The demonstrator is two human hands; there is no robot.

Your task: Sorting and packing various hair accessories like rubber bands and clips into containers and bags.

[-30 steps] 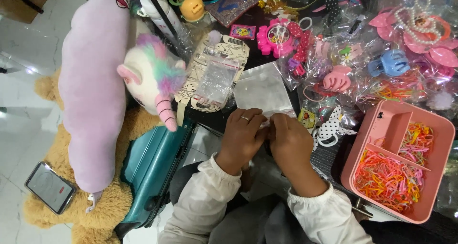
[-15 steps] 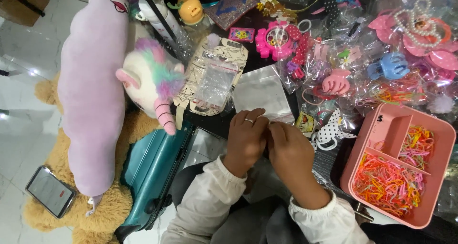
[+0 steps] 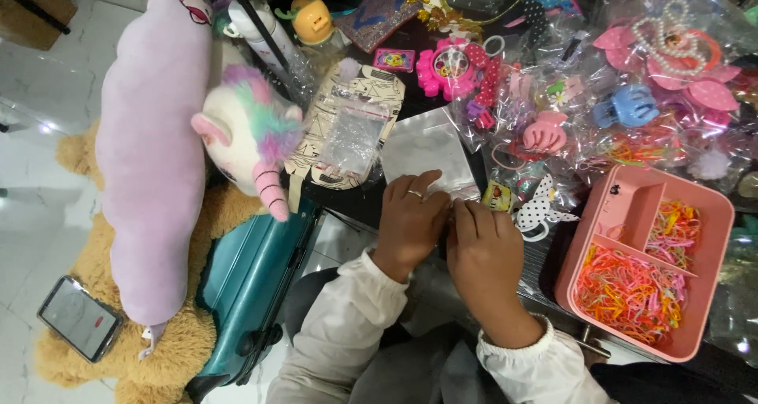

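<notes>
Pinching the near edge of a clear plastic bag (image 3: 430, 153) with left hand (image 3: 412, 221) and right hand (image 3: 483, 250) pressed together, on the dark table (image 3: 359, 203), beside a pink tray (image 3: 714, 293) of rubber bands (image 3: 628, 292).

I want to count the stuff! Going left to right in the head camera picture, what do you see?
Phone → purple plush → unicorn toy → left hand → right hand → pink tray of colourful bands.

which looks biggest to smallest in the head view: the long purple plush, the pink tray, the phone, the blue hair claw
1. long purple plush
2. pink tray
3. phone
4. blue hair claw
The phone lies lower on the floor, so its true size may be understated.
</notes>
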